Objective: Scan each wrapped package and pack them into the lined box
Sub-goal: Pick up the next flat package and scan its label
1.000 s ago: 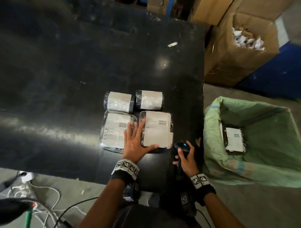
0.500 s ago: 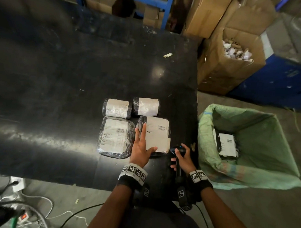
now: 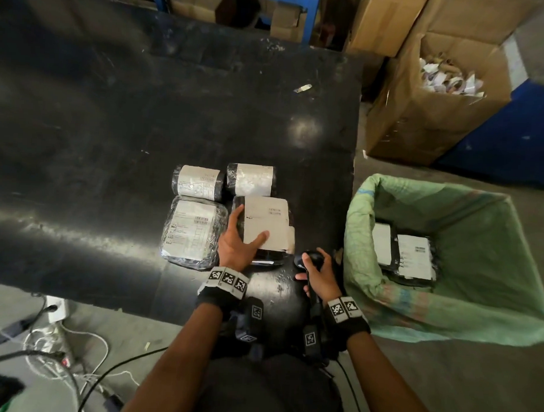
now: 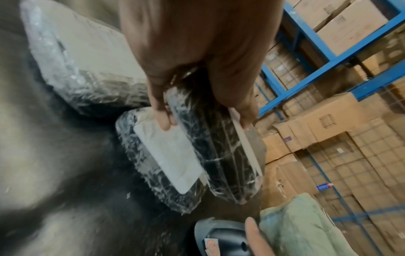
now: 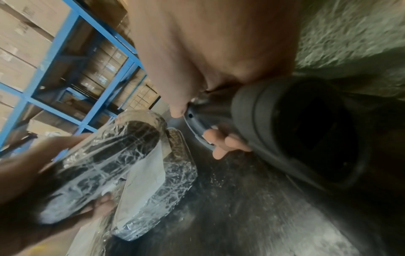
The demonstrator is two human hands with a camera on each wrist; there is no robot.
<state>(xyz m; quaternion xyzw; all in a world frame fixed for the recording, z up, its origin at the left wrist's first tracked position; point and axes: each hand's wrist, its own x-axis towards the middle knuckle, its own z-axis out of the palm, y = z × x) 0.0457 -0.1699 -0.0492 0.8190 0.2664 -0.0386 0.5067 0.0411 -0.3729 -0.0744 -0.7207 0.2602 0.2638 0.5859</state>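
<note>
Left hand (image 3: 236, 245) has its grip wrapped round the near-right black film-wrapped package with a white label (image 3: 265, 224), thumb on top, tilting it up off the black tabletop (image 3: 113, 123) among three other wrapped packages. Right hand (image 3: 319, 273) holds the black handheld barcode scanner (image 3: 309, 259) tight, just beside it. To the right, the green-lined box (image 3: 445, 316) holds wrapped packages at the bottom.

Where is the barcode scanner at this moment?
In the head view the barcode scanner is in the right hand, near the table's right front edge, between the held package and the lined box.
</note>
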